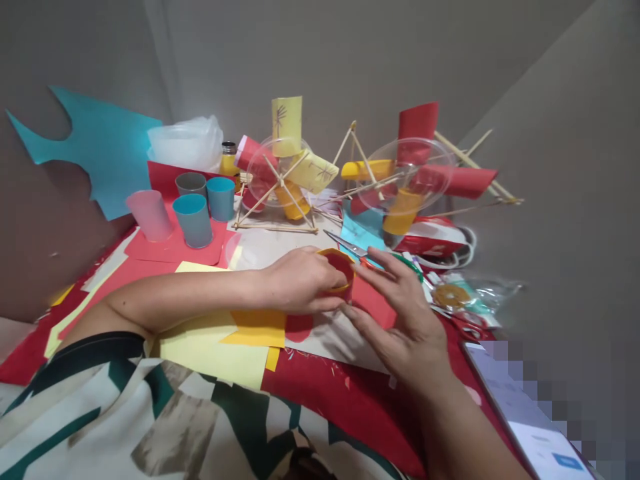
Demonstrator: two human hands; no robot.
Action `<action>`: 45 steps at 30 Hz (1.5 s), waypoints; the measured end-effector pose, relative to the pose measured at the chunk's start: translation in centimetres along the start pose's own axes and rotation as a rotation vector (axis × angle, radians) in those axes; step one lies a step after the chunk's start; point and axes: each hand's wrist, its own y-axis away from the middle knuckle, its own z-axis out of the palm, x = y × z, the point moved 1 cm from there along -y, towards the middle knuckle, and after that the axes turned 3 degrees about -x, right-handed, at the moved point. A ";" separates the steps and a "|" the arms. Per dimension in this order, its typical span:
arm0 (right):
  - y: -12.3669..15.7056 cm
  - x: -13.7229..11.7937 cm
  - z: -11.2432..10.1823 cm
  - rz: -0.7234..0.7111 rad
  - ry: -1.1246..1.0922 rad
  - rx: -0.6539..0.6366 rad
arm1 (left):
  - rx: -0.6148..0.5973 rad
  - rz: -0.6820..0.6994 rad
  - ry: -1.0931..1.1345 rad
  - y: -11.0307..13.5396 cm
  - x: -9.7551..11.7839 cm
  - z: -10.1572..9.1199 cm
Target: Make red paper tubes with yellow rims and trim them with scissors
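Near the middle of the table, my left hand (303, 277) has its fingers inside a short red paper cylinder with a yellow edge (352, 288), and its thumb lies along the outside. Facing it from the other side is my right hand (405, 313), fingers and thumb spread apart around the cylinder. Whether its fingertips touch the paper I cannot tell. A pair of scissors (350, 244) lies just behind the hands. Beneath my left forearm are yellow paper sheets (210, 350) and an orange paper piece (260, 328).
Two stick-and-plastic-disc wheels with paper tubes (281, 180) (407, 177) stand at the back. Blue cups (193, 221), a pink cup (150, 215) and a white plastic bag (185, 145) are left. A tape roll (451, 296), red scissors (473, 327) and a lit screen (525, 413) lie right.
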 end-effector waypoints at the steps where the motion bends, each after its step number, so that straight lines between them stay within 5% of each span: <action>1: 0.0 0.0 -0.1 -0.041 0.046 -0.053 | -0.026 0.029 -0.026 0.0 0.2 0.0; 10: -0.5 1.0 -0.3 -0.200 0.276 -0.177 | -0.132 0.074 0.025 -0.5 0.6 -0.8; 14: -0.3 1.2 -0.6 -0.173 0.277 -0.102 | -0.037 0.055 0.195 0.0 0.5 -3.5; 18: -0.1 0.8 -1.3 -0.059 0.283 0.009 | 0.017 -0.236 0.246 1.7 0.3 -8.3; 24: 0.2 -0.4 -1.7 -0.006 0.210 0.048 | -0.154 -0.772 0.167 8.6 -0.3 -12.7; 29: 0.3 -1.1 -1.6 0.016 0.140 0.016 | -0.355 -1.010 0.160 15.6 0.2 -11.2; 32: 0.3 -1.3 -1.6 0.021 0.139 0.042 | -0.432 -1.113 0.193 17.7 1.1 -9.6; 45: 0.4 -1.4 -1.6 0.113 0.067 0.102 | -0.439 -0.951 0.144 15.6 0.3 -5.0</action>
